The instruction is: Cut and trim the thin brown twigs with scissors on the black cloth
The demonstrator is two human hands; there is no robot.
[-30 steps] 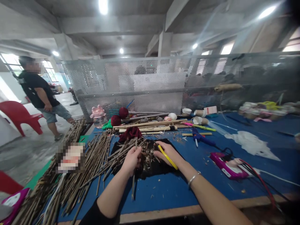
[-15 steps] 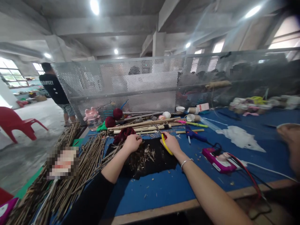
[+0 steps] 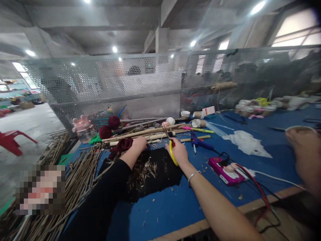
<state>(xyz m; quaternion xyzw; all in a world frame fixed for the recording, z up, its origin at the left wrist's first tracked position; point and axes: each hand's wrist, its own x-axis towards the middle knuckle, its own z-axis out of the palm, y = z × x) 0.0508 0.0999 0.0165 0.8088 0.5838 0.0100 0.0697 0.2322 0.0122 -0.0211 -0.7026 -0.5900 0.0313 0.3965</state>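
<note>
My right hand is closed around yellow-handled scissors, whose blades point up and away over the table. Nearer the dark red cloth, my left hand has its fingers curled together; whatever is in them is hidden by the hand. Between and below both hands lies a black cloth with a heap of brown plant scraps on it. Long thin twigs lie in a bundle along the left, some running under my left sleeve.
Bamboo sticks and dark red balls lie at the back. A blue glue gun, a purple power strip with cables and white plastic are to the right. Another person's hand shows at the far right. Behind stands a perforated metal screen.
The view has swung right and slightly nearer the table. My left hand has shifted forward, towards the sticks at the back. My right hand still grips the scissors.
</note>
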